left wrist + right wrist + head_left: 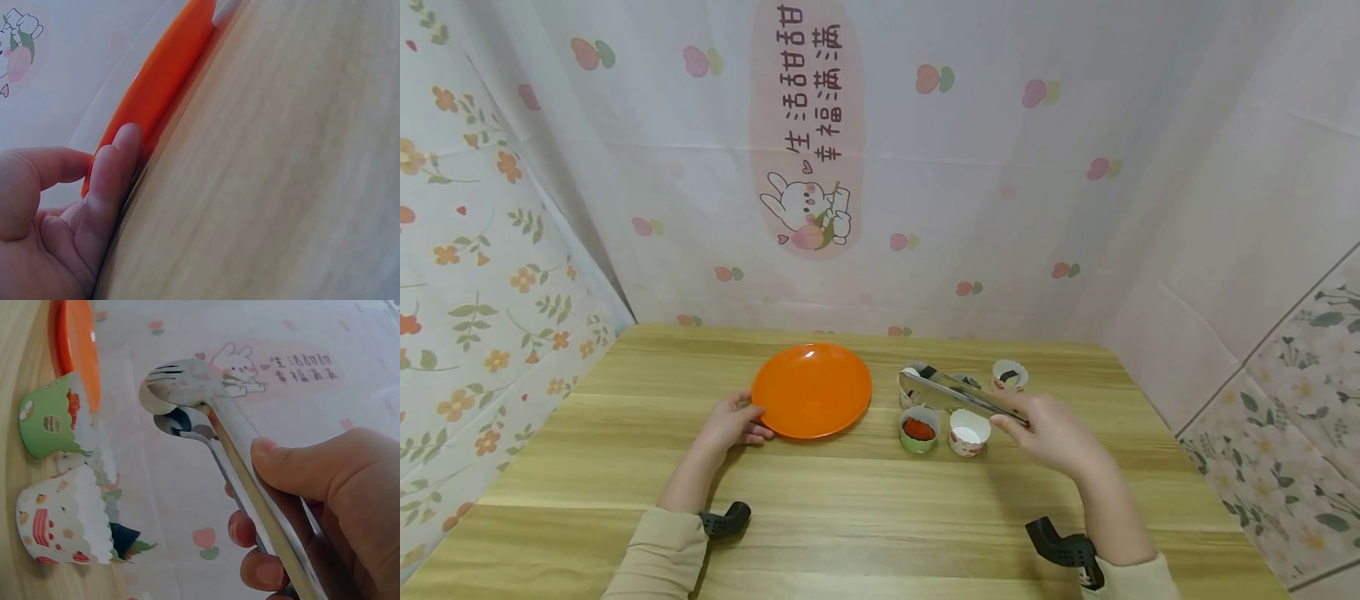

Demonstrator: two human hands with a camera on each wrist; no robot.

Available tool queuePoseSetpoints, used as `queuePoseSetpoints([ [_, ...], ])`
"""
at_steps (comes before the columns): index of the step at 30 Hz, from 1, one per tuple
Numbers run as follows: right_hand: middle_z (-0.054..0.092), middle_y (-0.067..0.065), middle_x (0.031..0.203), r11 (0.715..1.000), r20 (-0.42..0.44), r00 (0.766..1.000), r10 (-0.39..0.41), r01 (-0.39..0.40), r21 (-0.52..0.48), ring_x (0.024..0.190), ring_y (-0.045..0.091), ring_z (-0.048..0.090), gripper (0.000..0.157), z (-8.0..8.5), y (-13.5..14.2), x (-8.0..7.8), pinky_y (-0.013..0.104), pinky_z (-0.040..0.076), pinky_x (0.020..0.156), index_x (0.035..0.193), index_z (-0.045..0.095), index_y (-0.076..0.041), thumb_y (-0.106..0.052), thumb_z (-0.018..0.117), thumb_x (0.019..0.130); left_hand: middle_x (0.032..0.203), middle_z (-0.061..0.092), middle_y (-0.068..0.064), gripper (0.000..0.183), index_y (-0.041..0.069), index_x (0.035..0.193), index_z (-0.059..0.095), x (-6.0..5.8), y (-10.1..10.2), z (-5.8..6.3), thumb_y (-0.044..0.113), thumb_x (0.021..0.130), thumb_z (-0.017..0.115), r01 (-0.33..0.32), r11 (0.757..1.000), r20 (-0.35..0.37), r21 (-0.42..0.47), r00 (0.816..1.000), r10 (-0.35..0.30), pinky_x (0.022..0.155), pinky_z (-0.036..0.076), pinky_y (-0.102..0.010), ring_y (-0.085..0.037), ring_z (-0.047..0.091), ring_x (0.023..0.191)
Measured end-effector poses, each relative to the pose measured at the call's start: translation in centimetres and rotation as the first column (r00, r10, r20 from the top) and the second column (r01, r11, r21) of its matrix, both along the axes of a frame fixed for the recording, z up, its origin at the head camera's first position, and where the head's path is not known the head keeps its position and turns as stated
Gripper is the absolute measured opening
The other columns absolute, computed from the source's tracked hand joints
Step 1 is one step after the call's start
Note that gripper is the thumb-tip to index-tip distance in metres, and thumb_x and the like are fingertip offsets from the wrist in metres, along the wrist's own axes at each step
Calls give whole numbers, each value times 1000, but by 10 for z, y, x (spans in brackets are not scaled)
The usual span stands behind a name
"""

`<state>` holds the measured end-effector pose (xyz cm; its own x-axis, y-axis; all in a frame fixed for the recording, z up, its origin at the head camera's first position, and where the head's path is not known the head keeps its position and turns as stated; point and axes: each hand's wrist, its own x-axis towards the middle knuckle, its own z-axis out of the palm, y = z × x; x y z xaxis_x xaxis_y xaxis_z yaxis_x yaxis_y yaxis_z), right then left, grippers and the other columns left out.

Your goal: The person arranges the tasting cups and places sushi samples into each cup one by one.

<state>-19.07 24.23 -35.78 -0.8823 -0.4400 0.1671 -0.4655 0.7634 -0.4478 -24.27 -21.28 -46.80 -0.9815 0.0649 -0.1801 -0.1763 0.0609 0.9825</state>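
Observation:
My left hand (730, 423) pinches the near-left rim of an orange plate (812, 392), thumb above and fingers beneath. The plate looks slightly tilted in the left wrist view. My right hand (1058, 427) grips metal food tongs (245, 453) with a slotted tip. Between the tips is a small whitish piece with a dark band (156, 403), like sushi; the tips partly hide it. The tongs hang over a group of paper cups. A green cup (917, 444) holds something red, and a white patterned cup (967, 448) stands beside it, near the right hand.
Behind these, another paper cup (1009, 367) holds a pale and dark piece. More cups are partly covered by the tongs. A wooden table (865, 517) lies under everything, with a printed curtain (1000, 208) hanging behind and patterned cloth at both sides.

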Motion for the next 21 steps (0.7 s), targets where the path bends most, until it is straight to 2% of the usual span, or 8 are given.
queuePoseSetpoints([
  [3, 65, 9, 86, 1000, 15, 1000, -3, 3, -1, 40, 3, 23, 41, 4, 5, 2, 26, 36, 43, 133, 56, -3, -20, 60, 96, 83, 66, -9, 49, -10, 142, 25, 0, 0, 0, 7, 102, 45, 0, 1000, 1, 3, 1000, 0, 60, 56, -26, -17, 68, 65],
  [4, 61, 6, 76, 1000, 21, 1000, -6, 6, 3, 41, 3, 23, 41, 5, 7, 2, 25, 36, 44, 133, 56, -2, -19, 60, 96, 83, 66, -9, 49, -10, 143, 25, 0, -1, 0, 8, 102, 45, 0, 1000, 2, 4, 1000, 0, 60, 56, -26, -17, 68, 65],
  [9, 41, -4, 60, 999, 54, 998, -32, 31, 19, 43, 3, 25, 41, 11, 15, 5, 25, 35, 44, 134, 56, -7, -21, 60, 96, 84, 66, -10, 49, -9, 143, 25, 1, -1, 0, 8, 102, 45, -7, 1000, 7, -6, 1000, 7, 61, 56, -26, -18, 68, 66],
  [12, 62, 5, 79, 999, 49, 998, -42, 40, 27, 48, 6, 38, 41, 13, 20, 7, 29, 43, 53, 133, 57, -4, -22, 60, 96, 85, 66, -10, 49, -9, 143, 26, 1, -1, 0, 8, 102, 45, -10, 1000, 11, -11, 1000, 10, 61, 56, -26, -18, 68, 66],
  [15, 65, 19, 108, 999, 38, 999, -34, 32, 29, 72, 18, 61, 40, 15, 25, 7, 42, 53, 69, 129, 58, 2, -21, 61, 96, 84, 66, -10, 49, -9, 143, 26, 1, -1, 0, 9, 102, 45, -12, 1000, 11, -10, 1000, 12, 61, 56, -26, -18, 68, 65],
  [16, 63, 21, 116, 999, 33, 999, -34, 33, 32, 84, 23, 64, 39, 16, 26, 8, 46, 53, 75, 127, 59, 3, -20, 61, 96, 85, 66, -10, 50, -9, 143, 25, 1, -1, 0, 9, 102, 45, -10, 1000, 9, -10, 1000, 10, 61, 56, -26, -18, 68, 66],
  [18, 62, 22, 119, 999, 31, 999, -37, 36, 39, 102, 31, 62, 38, 17, 29, 8, 52, 51, 82, 126, 60, 3, -19, 62, 95, 85, 66, -10, 50, -10, 143, 25, 1, -1, 0, 9, 101, 46, -12, 1000, 8, -7, 1000, 12, 61, 56, -27, -18, 68, 65],
  [21, 61, 22, 120, 998, 39, 998, -42, 40, 45, 107, 36, 60, 38, 18, 32, 8, 54, 49, 85, 126, 60, 2, -18, 62, 94, 85, 66, -10, 49, -9, 143, 26, 0, 0, 0, 8, 101, 46, -16, 1000, 7, -7, 1000, 16, 61, 56, -26, -18, 68, 66],
])
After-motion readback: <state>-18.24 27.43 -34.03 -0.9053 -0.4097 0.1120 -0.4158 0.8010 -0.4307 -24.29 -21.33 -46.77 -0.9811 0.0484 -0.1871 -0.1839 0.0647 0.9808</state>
